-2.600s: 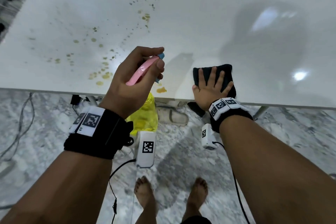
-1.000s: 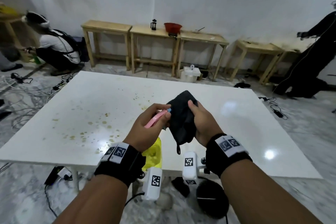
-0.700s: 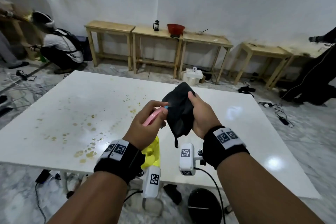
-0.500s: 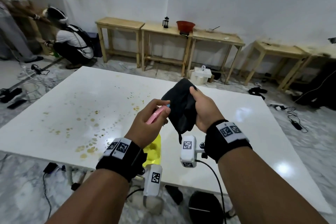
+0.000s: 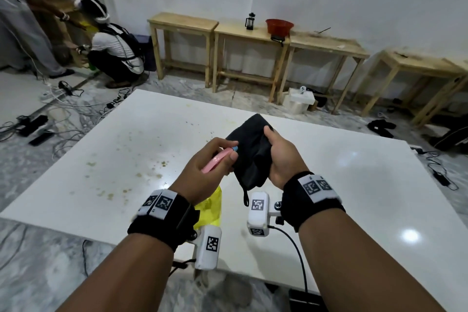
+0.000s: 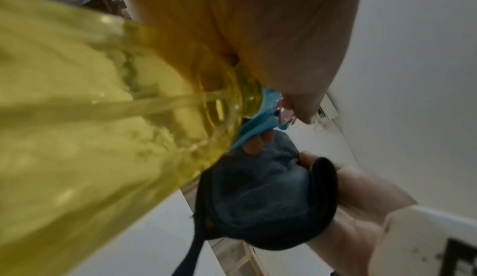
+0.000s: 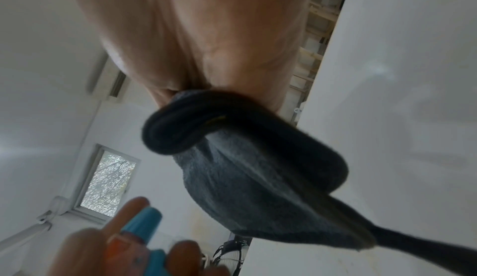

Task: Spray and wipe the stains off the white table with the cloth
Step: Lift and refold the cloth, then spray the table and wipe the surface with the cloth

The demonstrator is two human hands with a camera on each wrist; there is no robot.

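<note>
Above the near edge of the one white worktop (image 5: 329,185), the left hand (image 5: 205,167) has its grip curled round one yellow spray bottle (image 5: 210,206), its blue nozzle just beside the one black cloth (image 5: 250,152), which the right hand (image 5: 283,157) pinches bunched and lifted off the surface. Many small yellowish stains (image 5: 141,172) dot the worktop's left half. Four wooden benches (image 5: 253,35) line the far wall, near two people (image 5: 111,40) at far left.

The right hand (image 5: 279,158) now holds the black terry cloth (image 5: 250,152) lifted off the white table (image 5: 354,185), against the yellow spray bottle's (image 5: 210,206) nozzle.
</note>
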